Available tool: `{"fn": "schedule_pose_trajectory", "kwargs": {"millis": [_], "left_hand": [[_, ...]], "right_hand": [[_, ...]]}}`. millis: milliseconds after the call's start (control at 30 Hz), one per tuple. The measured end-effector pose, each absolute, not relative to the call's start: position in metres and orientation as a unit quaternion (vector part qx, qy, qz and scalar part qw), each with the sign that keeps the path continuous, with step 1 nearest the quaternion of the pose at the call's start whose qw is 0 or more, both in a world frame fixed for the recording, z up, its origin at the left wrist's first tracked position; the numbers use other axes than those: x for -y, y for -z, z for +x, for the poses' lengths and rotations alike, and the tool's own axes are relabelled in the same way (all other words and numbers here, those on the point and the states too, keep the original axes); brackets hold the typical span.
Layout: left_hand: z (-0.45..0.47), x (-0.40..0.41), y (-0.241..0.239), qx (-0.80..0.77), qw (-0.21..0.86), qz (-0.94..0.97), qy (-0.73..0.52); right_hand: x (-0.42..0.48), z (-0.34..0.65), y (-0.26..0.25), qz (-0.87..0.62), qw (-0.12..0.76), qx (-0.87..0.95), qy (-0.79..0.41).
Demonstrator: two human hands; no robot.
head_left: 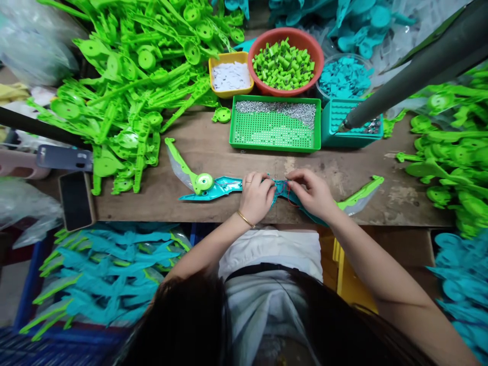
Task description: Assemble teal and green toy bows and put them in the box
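Note:
A long teal plastic toy bow point(222, 189) lies across the bench edge in front of me. A lime-green arm with a round hub point(204, 182) and a clear fin sits at its left end; another green arm point(364, 194) sticks out at the right. My left hand point(256, 197) is closed over the middle of the bow, its fingers curled on the teal piece. Close to the centre, my right hand point(311, 193) pinches at a thin red cord point(292, 199) that loops over the teal body. The fingertips partly hide the bow's centre.
Behind the bow stand a green basket point(275, 149) of small metal parts, a teal basket point(353, 138), a red bowl point(318, 71) and a yellow tub point(232, 94). Green parts point(125, 91) are heaped left. A phone point(76, 201) lies at the left edge, above a crate of bows point(114, 274).

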State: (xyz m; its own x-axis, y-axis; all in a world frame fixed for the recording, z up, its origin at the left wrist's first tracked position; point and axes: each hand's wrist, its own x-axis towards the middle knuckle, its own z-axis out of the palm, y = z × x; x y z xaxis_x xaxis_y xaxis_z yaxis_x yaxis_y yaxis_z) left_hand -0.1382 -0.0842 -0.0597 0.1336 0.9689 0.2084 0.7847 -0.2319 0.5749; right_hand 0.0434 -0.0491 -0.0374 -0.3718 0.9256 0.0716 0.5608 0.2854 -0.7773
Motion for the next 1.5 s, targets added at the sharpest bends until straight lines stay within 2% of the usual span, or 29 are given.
{"fn": "schedule_pose_trajectory", "kwargs": {"millis": [367,600,900,1133,1233,1500], "left_hand": [[-0.144,0.086,0.063,-0.562,0.156,0.755,-0.300],[-0.144,0.087,0.062,-0.523,0.161,0.784,-0.295],[-0.143,0.086,0.067,-0.522,0.137,0.797,-0.270],[-0.142,0.088,0.063,-0.527,0.166,0.783,-0.286],[-0.141,0.088,0.059,-0.535,0.187,0.770,-0.291],[-0.140,0.087,0.065,-0.540,0.162,0.769,-0.302]], "right_hand": [[0.054,0.047,0.035,-0.501,0.229,0.823,-0.140],[0.055,0.050,0.030,-0.524,0.132,0.838,-0.074],[0.038,0.045,0.039,-0.440,0.187,0.846,-0.236],[0.041,0.045,0.035,-0.442,0.100,0.886,-0.098],[0.043,0.045,0.034,-0.453,0.092,0.883,-0.088],[0.038,0.044,0.044,-0.498,0.181,0.808,-0.258]]}}
